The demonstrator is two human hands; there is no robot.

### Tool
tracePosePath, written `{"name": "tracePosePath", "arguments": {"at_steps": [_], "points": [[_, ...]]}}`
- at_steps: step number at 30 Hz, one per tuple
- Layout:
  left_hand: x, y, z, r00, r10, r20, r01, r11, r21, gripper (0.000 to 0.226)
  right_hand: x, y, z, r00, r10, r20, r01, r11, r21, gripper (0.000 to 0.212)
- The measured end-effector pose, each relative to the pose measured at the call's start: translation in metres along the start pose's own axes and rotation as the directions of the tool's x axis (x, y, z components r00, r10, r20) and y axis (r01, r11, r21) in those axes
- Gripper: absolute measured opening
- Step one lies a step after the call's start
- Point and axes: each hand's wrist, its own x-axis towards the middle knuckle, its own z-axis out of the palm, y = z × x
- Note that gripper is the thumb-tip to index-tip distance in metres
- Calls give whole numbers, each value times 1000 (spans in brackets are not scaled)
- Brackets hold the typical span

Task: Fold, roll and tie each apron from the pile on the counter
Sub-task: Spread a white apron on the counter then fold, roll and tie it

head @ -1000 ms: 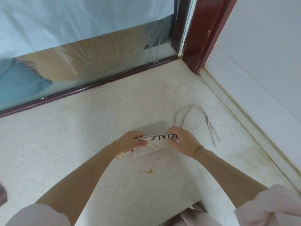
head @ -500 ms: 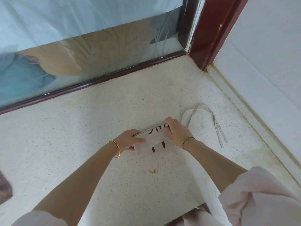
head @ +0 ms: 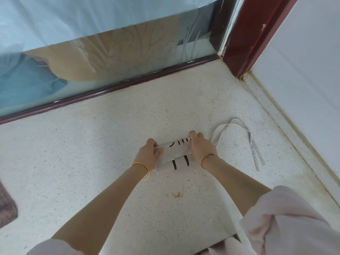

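Note:
A white apron [head: 174, 155] with black lettering lies folded into a small flat bundle on the speckled counter [head: 92, 162]. My left hand [head: 148, 155] grips its left end, thumb over the top layer. At the right end, my right hand [head: 199, 147] curls its fingers over the far edge. The apron's white strap [head: 252, 144] loops out to the right across the counter, its two loose ends pointing toward me.
A glass window with a dark red frame [head: 110, 91] runs along the counter's far side. A white wall [head: 303, 89] closes the right side. A small orange stain [head: 178, 194] lies near me. Dark cloth [head: 6, 205] shows at the left edge.
The bundle has been turned over away from me by both hands, so more of the lettering and two black bars now show on its near side. The strap stays in place.

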Motion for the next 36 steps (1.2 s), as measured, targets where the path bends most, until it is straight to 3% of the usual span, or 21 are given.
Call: {"name": "tracePosePath", "arguments": {"at_steps": [7,9,11,12,14,15,17,19,20,22,24,25,27,29,33,36], "points": [[0,0,5,995,-26,-94,31,998,56,11,5,-6,2,1000,-5,-13,5,998,-60,38],[-4,3,5,983,20,-183,17,980,197,16,6,-8,1,1000,1,-10,-1,998,-68,38],[-10,2,10,877,346,-334,-164,868,469,23,8,-10,-1,1000,3,0,-3,997,-71,39],[-13,1,15,767,544,-340,-284,763,581,24,9,-10,-1,1000,6,8,-5,997,-71,39],[-19,-5,31,617,775,-136,-483,510,712,30,9,-11,-2,999,13,30,-11,998,-68,40],[-20,-10,38,625,781,-15,-522,432,736,36,10,-11,-2,999,14,37,-12,998,-63,40],[-23,-17,43,769,625,133,-492,447,747,52,13,-9,-1,999,26,46,-24,999,-48,36],[-24,-21,44,834,514,203,-460,443,770,64,17,-5,-1,996,73,48,-75,996,51,26],[-23,-22,44,844,481,238,-468,443,764,67,16,-2,-2,996,90,12,-91,992,91,22],[-21,-21,42,856,447,259,-464,445,766,70,9,7,-1,967,-30,-252,34,999,11,23],[-17,-25,42,842,482,243,-476,452,754,72,-6,18,8,855,-288,-431,234,957,-173,23],[-15,-27,41,825,520,220,-489,463,739,73,-16,24,16,818,-403,-412,343,915,-214,18],[-10,-30,42,800,573,176,-501,478,721,77,-32,33,31,807,-503,-310,443,862,-244,28],[-7,-33,42,775,619,125,-509,494,705,75,-38,37,39,853,-469,-227,425,878,-218,39],[-6,-33,34,740,667,87,-559,538,631,58,-31,26,35,859,-431,-276,386,900,-202,28],[-6,-38,30,694,717,63,-605,533,592,38,-26,25,28,873,-425,-241,377,900,-219,33]]}}
